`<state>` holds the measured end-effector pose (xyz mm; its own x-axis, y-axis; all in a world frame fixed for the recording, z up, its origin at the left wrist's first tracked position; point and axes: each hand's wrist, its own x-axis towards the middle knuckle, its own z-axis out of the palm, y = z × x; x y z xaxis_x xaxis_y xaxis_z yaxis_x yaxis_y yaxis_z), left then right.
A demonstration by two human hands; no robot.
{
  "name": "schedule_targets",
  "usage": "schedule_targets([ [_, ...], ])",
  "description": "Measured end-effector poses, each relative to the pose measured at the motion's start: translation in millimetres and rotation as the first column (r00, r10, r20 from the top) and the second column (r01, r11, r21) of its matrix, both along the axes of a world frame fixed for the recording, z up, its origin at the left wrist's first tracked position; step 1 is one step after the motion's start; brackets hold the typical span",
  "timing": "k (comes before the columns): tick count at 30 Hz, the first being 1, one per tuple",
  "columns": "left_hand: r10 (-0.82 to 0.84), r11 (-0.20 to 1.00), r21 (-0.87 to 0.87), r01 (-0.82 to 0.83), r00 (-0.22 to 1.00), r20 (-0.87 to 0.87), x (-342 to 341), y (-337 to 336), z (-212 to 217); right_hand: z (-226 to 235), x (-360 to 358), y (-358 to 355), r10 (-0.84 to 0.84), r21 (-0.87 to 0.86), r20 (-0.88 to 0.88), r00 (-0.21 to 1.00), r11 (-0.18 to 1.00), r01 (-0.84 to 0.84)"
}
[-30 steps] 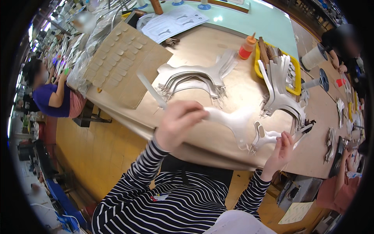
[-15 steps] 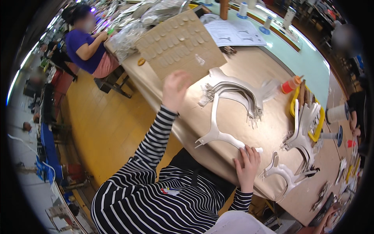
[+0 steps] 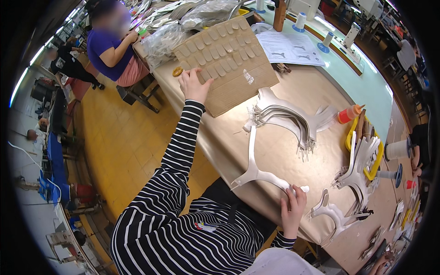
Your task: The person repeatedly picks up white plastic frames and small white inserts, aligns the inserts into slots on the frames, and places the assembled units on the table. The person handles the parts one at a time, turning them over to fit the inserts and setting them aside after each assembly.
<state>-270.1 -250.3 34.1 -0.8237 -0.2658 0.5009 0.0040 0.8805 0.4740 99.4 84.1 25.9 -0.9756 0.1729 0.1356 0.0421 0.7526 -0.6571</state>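
Note:
My left hand (image 3: 195,87) is at the left edge of a brown cardboard sheet (image 3: 229,94), its fingers stretched over the board and the thumb spread apart. Rows of small pale oval pads (image 3: 214,54) lie on that board. Near the table's front edge, a white Y-shaped leather-like piece (image 3: 253,170) lies flat. Fingertips of my right hand (image 3: 294,208) rest on its right end, with the thumb held away from the fingers. Behind it sits a stack of similar curved white pieces (image 3: 286,112).
More white pieces (image 3: 334,211) lie at the right, beside a yellow basket (image 3: 379,158). A red bottle (image 3: 349,114) with an orange tip, a printed sheet (image 3: 291,48) and thread spools (image 3: 300,22) stand farther back. A person in purple (image 3: 107,50) sits at the far left.
My left hand has moved left and slightly up to the cardboard's edge, its fingers spreading. My right hand stays at the white piece's end, its fingers a little more bent.

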Motion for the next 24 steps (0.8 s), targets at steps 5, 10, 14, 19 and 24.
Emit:
schedule_targets([
  [5,-0.029,0.997,0.065,0.03,0.999,-0.028,-4,-2,1,-3,2,3,-0.023,-0.017,0.006,1.0,1.0,0.023],
  [10,-0.091,0.983,0.16,0.088,0.996,0.01,-12,-8,-3,-9,5,5,-0.043,-0.036,0.012,0.999,0.998,0.043],
  [14,-0.082,0.994,0.074,0.082,0.997,-0.011,-11,-8,-7,-16,10,7,-0.044,-0.062,0.036,0.998,0.997,0.046],
  [19,-0.146,0.953,0.255,0.162,0.986,-0.08,9,0,12,-15,10,12,-0.06,-0.117,-0.001,0.998,0.991,0.059],
  [24,-0.36,0.847,0.226,0.481,0.833,-0.421,49,29,54,11,1,7,-0.094,-0.185,-0.068,0.993,0.979,0.08],
])
